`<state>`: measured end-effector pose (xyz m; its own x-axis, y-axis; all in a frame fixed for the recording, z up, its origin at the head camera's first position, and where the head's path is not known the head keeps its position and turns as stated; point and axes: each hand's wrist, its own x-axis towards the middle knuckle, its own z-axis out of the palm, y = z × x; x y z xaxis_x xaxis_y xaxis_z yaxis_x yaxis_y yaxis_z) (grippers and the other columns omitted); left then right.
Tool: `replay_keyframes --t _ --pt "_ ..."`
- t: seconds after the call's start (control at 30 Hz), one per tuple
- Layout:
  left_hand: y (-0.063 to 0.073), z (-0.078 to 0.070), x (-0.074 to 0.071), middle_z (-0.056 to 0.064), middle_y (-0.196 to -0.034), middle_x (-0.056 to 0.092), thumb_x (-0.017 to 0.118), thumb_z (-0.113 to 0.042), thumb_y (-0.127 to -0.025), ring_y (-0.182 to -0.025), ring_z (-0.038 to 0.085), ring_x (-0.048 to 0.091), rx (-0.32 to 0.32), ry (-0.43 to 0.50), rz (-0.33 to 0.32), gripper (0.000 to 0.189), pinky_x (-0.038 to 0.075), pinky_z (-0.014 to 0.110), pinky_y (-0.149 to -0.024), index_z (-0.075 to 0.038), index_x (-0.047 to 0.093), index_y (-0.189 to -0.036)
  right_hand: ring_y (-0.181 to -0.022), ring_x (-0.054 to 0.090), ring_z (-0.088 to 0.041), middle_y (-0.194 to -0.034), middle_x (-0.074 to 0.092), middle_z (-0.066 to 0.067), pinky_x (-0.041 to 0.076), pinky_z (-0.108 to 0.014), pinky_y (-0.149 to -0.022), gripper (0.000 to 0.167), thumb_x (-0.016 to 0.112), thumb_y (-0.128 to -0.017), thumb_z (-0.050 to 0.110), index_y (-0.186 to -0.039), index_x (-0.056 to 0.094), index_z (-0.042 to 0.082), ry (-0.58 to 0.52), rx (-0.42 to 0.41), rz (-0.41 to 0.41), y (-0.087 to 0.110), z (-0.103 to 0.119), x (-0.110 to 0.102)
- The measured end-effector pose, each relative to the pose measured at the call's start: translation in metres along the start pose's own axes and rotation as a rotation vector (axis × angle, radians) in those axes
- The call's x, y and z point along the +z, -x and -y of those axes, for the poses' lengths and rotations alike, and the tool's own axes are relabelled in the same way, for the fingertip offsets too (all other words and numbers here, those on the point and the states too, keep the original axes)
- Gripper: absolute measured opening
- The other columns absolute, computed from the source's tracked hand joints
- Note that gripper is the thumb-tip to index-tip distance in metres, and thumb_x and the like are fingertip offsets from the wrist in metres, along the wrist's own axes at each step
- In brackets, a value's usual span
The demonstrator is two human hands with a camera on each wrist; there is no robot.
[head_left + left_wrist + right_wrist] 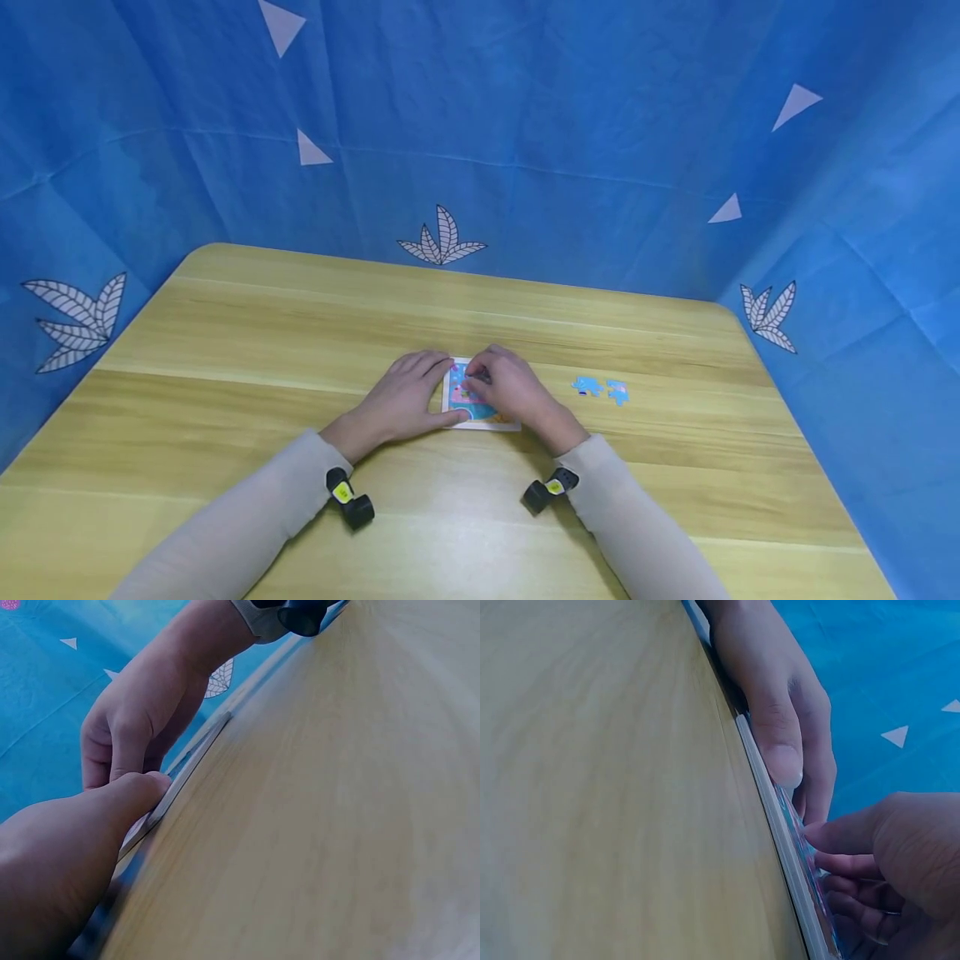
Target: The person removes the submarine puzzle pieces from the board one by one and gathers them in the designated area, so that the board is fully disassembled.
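A small jigsaw puzzle in a white-edged frame (483,426) lies on the table, its picture blue, pink and orange. My left hand (405,398) rests along its left side, fingers at the far corner and thumb on the near edge. The right hand (512,387) bends over the puzzle, thumb and index finger close together at the picture. From the right wrist view, the right thumb (847,832) touches the puzzle's surface; whether a piece sits between the fingertips is hidden. Two loose blue puzzle pieces, one (587,385) nearer the right hand and another (618,392) beyond, lie to the right.
The wooden table (285,333) has rounded far corners. Blue cloth (525,125) with white triangles and leaf drawings hangs behind it and at both sides. Black wrist cameras, one on the left (352,503) and one on the right (547,490), are strapped over the sleeves.
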<state>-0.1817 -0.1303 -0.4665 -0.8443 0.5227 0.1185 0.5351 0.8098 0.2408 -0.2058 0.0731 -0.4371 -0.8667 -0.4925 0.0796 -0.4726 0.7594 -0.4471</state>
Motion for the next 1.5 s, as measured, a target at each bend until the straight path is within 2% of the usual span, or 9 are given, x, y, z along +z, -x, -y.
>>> replay_keyframes --t 0.23,0.4,0.67,1.03,1.5 --pt "0.0011 -0.0013 -0.0013 0.011 -0.149 0.041 0.050 -0.073 -0.087 -0.138 0.031 0.034 -0.007 0.021 -0.010 0.092 0.025 0.049 -0.115 -0.005 0.041 -0.148 -0.089 0.057 -0.017 -0.098 0.061 -0.001 0.050 -0.035 -0.083 0.012 0.069 -0.093 0.023 -0.096 0.068 0.011 -0.008 0.019 0.019 0.0010 0.0041 -0.0013" --pt "0.0011 -0.0015 -0.0013 0.011 -0.149 0.041 0.050 -0.073 -0.087 -0.138 0.031 0.034 -0.005 0.026 -0.013 0.092 0.024 0.049 -0.115 -0.005 0.040 -0.148 -0.091 0.058 -0.018 -0.098 0.064 -0.002 0.050 -0.037 -0.084 0.010 0.069 -0.093 0.022 -0.094 0.068 0.011 -0.002 -0.001 0.011 0.0013 0.0047 -0.0007" --pt "-0.0010 -0.0012 0.0015 0.010 -0.150 0.040 0.048 -0.075 -0.086 -0.139 0.031 0.033 -0.019 0.011 0.013 0.095 0.024 0.049 -0.115 -0.006 0.038 -0.150 -0.085 0.056 -0.016 -0.094 0.060 0.000 0.050 -0.033 -0.077 0.015 0.069 -0.093 0.024 -0.097 0.070 0.010 0.059 0.000 -0.011 0.0024 0.0033 -0.0004" --pt "-0.0012 -0.0005 0.0021 0.011 -0.150 0.040 0.050 -0.074 -0.086 -0.138 0.031 0.034 -0.024 0.016 0.006 0.095 0.025 0.049 -0.115 -0.005 0.038 -0.150 -0.083 0.053 -0.016 -0.092 0.055 -0.001 0.050 -0.034 -0.078 0.011 0.069 -0.093 0.017 -0.097 0.066 0.007 -0.012 0.007 -0.002 0.0015 0.0020 0.0030" --pt "-0.0022 -0.0002 0.0026 0.011 -0.149 0.040 0.054 -0.071 -0.086 -0.138 0.032 0.033 -0.028 0.035 0.010 0.092 0.024 0.050 -0.115 -0.006 0.038 -0.150 -0.085 0.053 -0.016 -0.092 0.057 -0.002 0.050 -0.033 -0.078 0.013 0.068 -0.094 0.018 -0.098 0.065 0.006 0.057 -0.034 -0.001 0.0017 0.0034 0.0040"
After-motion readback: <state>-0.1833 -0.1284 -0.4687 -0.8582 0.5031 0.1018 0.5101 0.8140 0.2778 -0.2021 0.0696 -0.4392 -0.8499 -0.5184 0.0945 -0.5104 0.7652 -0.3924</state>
